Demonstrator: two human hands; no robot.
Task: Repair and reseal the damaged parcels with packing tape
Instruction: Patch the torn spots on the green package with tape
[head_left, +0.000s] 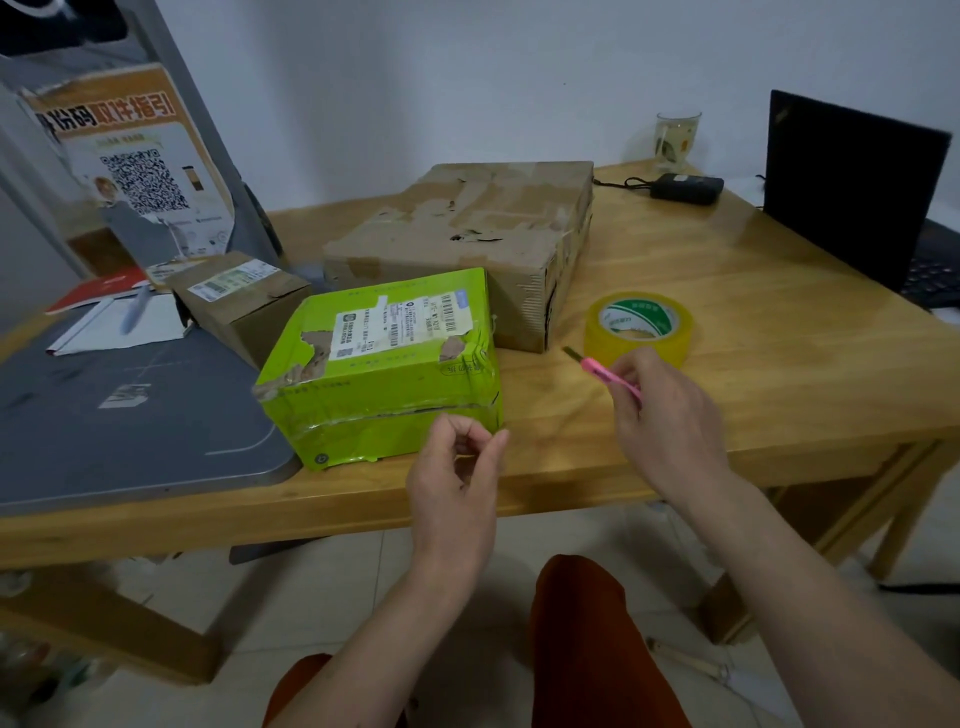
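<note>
A torn green parcel (379, 364) with a white shipping label lies near the table's front edge. Behind it stands a large battered brown box (467, 234), and to its left a small brown box (244, 301). A yellowish roll of packing tape (640, 325) lies flat to the right of the green parcel. My right hand (662, 410) grips a pink utility knife (605, 371), its blade pointing toward the brown box. My left hand (457, 467) hovers at the green parcel's front right corner, thumb and fingers pinched together; whether a bit of tape sits between them I cannot tell.
A grey board (130, 415) covers the wooden table's (727, 395) left part, with a notebook and pen (130, 312) on it. A black laptop (852, 192), a black adapter (685, 188) and a glass (677, 139) stand at the back right. A poster with a QR code (140, 176) leans at the back left.
</note>
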